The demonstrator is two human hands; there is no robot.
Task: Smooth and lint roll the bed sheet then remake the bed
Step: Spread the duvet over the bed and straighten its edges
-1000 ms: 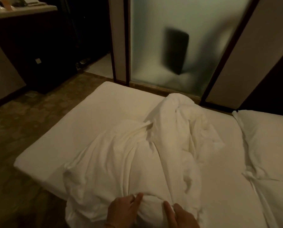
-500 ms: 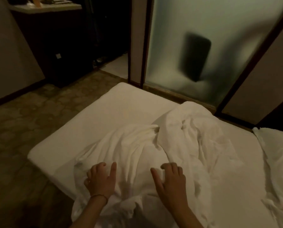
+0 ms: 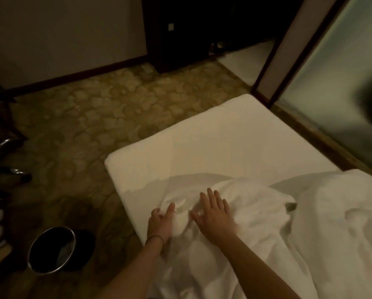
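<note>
Rumpled white duvet [image 3: 256, 229] lies bunched over the near-right part of the bed, approx 5 o'clock in view, its leading edge near the foot corner. White fitted bed sheet [image 3: 202, 145] shows bare w/ few creases from centre to 1 o'clock.

Left hand [image 3: 160, 223] sits at the duvet edge, fingers curled into the fabric & thumb up; looks like it grips a fold, tho the fingers are partly hidden. Right hand [image 3: 213, 214] lies flat, fingers spread, pressing on the duvet top just beside the left.

Risks, as I judge:
- duvet hangs off the near side; a tug could slide it onto the patterned brown carpet [image 3: 94, 117] & pick up lint
- round black metal-rimmed bin [image 3: 51, 249] at 8 o'clock is near the bed corner, so falling fabric or a foot could knock it
- dim light may hide creases
</note>
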